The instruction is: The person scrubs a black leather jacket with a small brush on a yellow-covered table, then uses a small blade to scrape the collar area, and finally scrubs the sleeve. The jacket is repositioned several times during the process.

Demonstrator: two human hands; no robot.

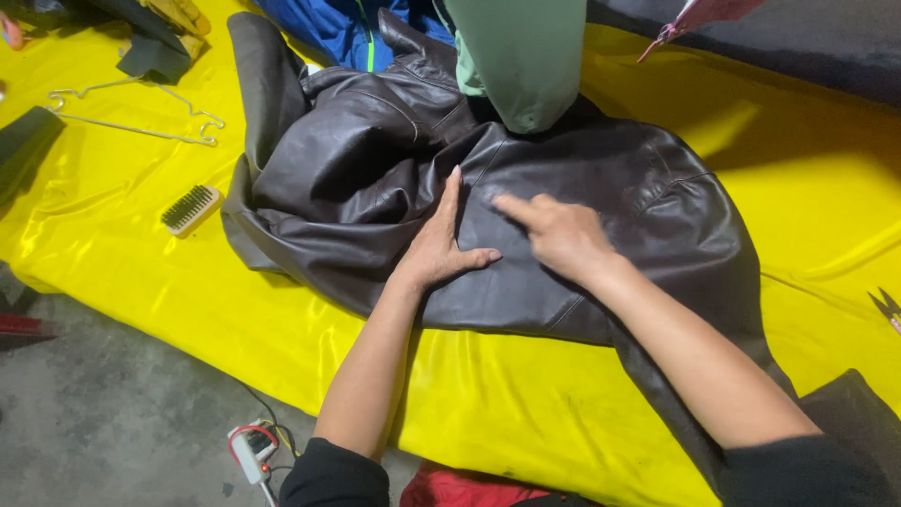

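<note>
The left hand (439, 246) lies flat, fingers together, on one dark brown leather jacket (394, 160) spread mid-frame over a yellow sheet (169, 291); the right hand (561, 235) touches it, fingers blurred. At 9 o'clock: one brush (190, 207), one wire hanger (141, 111). Scissors (886, 307) at 3 o'clock are cut off.

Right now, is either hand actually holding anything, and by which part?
Nothing is gripped. The left hand lies flat on the dark leather jacket, and the right hand touches it with its fingertips.
</note>
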